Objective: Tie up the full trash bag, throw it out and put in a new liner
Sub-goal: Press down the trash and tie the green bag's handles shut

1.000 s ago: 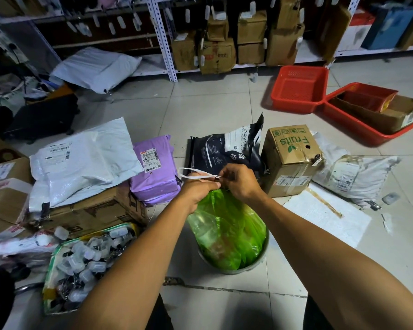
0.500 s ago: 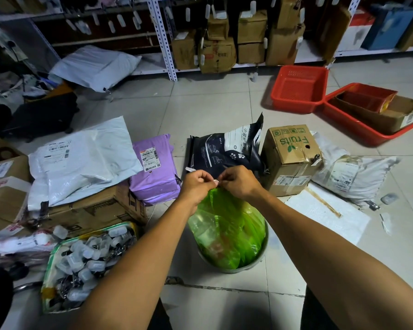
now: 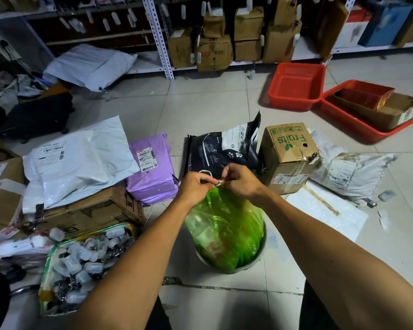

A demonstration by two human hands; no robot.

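The left hand (image 3: pixel 197 186) and right hand (image 3: pixel 240 181), fingers curled, meet and pinch a white tie (image 3: pixel 218 182) at the gathered neck of a green trash bag (image 3: pixel 224 225), which sits in a round bin (image 3: pixel 229 266) on the tiled floor (image 3: pixel 224 96). The thin, soft plastic looks slippery and tearable, the load probably light, so the bunched neck below the tie seems the safest hold; parcels lie just beyond.

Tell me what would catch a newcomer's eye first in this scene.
The translucent bright green trash bag in the round grey bin at centre, its neck pinched by the left hand and right hand. Next, the red plastic baskets on the tiled floor, far right.
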